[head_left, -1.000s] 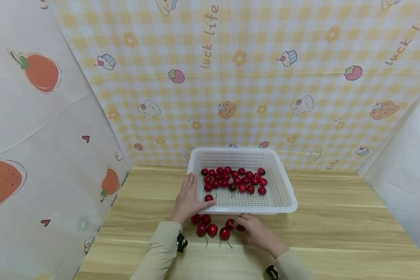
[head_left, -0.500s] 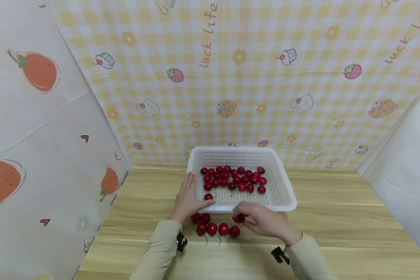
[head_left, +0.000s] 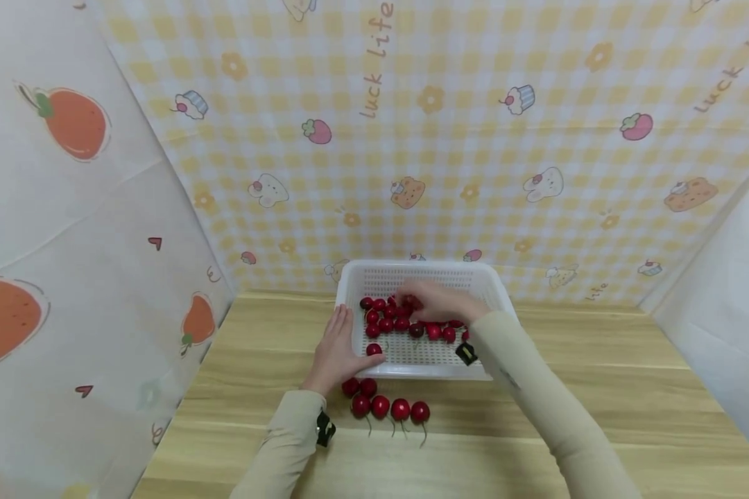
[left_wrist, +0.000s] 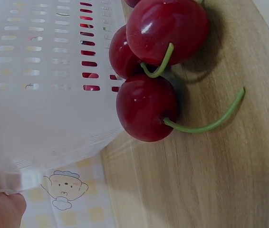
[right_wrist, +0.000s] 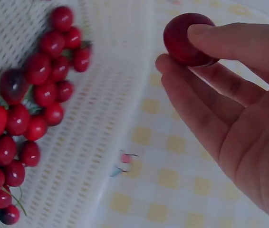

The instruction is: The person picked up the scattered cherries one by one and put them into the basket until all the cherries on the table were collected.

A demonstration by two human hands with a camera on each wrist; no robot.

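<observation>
A white plastic basket [head_left: 424, 371] with slotted walls stands on the table, several red cherries [head_left: 385, 324] lying inside. At its front left corner rests my left hand [head_left: 336, 355], fingers stretched along the left rim and thumb across the front rim. My right hand [head_left: 435, 301] is above the back of the basket. It pinches a dark red cherry [right_wrist: 178, 42] between thumb and fingers, clear in the right wrist view. Several stemmed cherries [head_left: 380, 407] lie on the table in front of the basket, also close up as cherries [left_wrist: 147, 108] in the left wrist view.
The wooden table [head_left: 274, 333] extends to both sides of the basket. A yellow checked cloth [head_left: 431, 173] hangs right behind it. White printed cloth [head_left: 100, 229] covers the left side, and pale cloth stands at the right.
My right hand picked a cherry from the table in front of the basket and has carried it up and forward over the basket. My left hand has stayed at the corner.
</observation>
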